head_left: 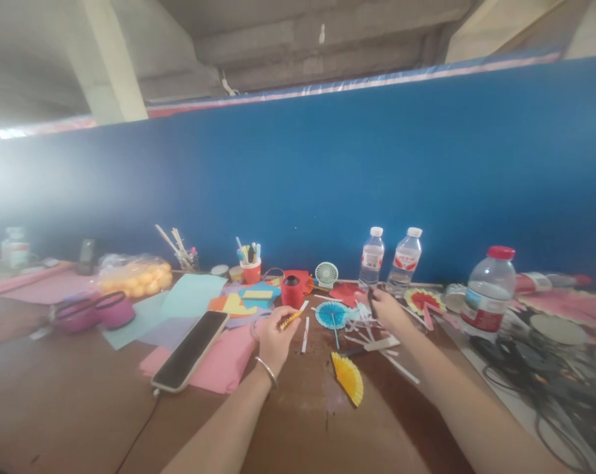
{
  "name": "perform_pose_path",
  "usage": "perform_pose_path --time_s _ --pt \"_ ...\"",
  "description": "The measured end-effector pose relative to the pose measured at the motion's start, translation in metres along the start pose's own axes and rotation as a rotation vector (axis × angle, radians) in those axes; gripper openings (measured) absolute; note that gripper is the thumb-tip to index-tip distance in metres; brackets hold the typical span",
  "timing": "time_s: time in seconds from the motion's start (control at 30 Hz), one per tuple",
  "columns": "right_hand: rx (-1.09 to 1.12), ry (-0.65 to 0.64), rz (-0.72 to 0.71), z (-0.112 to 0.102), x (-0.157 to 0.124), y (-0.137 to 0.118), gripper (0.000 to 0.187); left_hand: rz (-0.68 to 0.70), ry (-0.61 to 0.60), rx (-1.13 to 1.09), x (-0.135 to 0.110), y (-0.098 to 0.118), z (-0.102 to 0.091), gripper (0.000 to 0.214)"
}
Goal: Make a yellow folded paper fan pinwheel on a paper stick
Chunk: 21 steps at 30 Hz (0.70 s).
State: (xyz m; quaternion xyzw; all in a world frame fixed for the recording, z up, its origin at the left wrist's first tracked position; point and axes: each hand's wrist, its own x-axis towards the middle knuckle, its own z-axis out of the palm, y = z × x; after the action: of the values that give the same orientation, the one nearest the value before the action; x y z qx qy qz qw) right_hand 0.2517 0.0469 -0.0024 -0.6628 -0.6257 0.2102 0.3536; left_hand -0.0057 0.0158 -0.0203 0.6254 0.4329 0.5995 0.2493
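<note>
- Your left hand (273, 337) clamps its grip on the yellow strip (291, 319), whose long axis slants up-right.
- Your right hand (387, 309), grip closed on a dark item (372, 304), sits further right in the frame, apart.

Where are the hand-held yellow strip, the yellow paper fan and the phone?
yellow strip (291, 319): head view, middle of the strip.
yellow paper fan (350, 380): head view, middle of its pleats.
phone (190, 350): head view, middle of its dark screen.

Yellow folded paper strip (292, 318), small, slanted
</note>
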Motion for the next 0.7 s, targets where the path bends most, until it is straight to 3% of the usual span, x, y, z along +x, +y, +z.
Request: perform_pose_path --time_s 0.1,0.23,0.5,0.7 --pt "-0.048 -0.231 -0.190 0.029 -0.021 -0.027 0.035 0.079 0.070 0.003 0.002 0.002 -0.004 0.013" --pt "-0.102 -0.356 -0.244 0.056 -0.048 -0.050 0.035 0.109 0.085 -0.037 0.002 0.006 -0.006 0.010" --pt "0.032 -0.427 -0.274 0.063 -0.060 -0.057 0.036 0.160 -0.024 -0.009 -0.002 0.016 -0.004 0.009" --pt "0.233 -0.461 -0.209 0.075 -0.065 -0.053 0.042 0.158 -0.019 0.010 -0.004 0.019 -0.004 0.012"
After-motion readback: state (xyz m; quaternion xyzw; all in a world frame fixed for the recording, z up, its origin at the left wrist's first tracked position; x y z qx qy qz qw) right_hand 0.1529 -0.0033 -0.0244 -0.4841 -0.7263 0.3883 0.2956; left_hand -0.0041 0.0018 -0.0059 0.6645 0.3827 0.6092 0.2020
